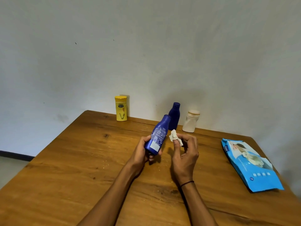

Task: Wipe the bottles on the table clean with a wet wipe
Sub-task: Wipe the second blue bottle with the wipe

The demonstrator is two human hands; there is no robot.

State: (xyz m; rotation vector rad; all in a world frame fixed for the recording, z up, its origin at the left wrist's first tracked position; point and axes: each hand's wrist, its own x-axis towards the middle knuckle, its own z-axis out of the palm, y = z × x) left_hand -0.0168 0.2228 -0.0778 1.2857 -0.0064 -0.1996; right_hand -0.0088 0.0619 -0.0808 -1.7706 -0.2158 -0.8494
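My left hand [141, 152] grips a dark blue bottle [158, 136] by its base, tilted with the cap pointing up and away from me. Just to its right, my right hand [184, 154] pinches a small crumpled white wet wipe [174, 137] between thumb and fingers; the wipe sits close beside the bottle, apart from it. A second dark blue bottle [174, 115] stands upright behind the held one. A yellow bottle [121, 108] stands at the table's far edge, and a white bottle [190, 121] with a pale cap stands to the right.
A blue wet wipe pack [250, 163] lies flat at the right side of the wooden table [73, 160], near its right edge. A grey wall rises right behind the bottles. Small crumbs dot the tabletop near my hands.
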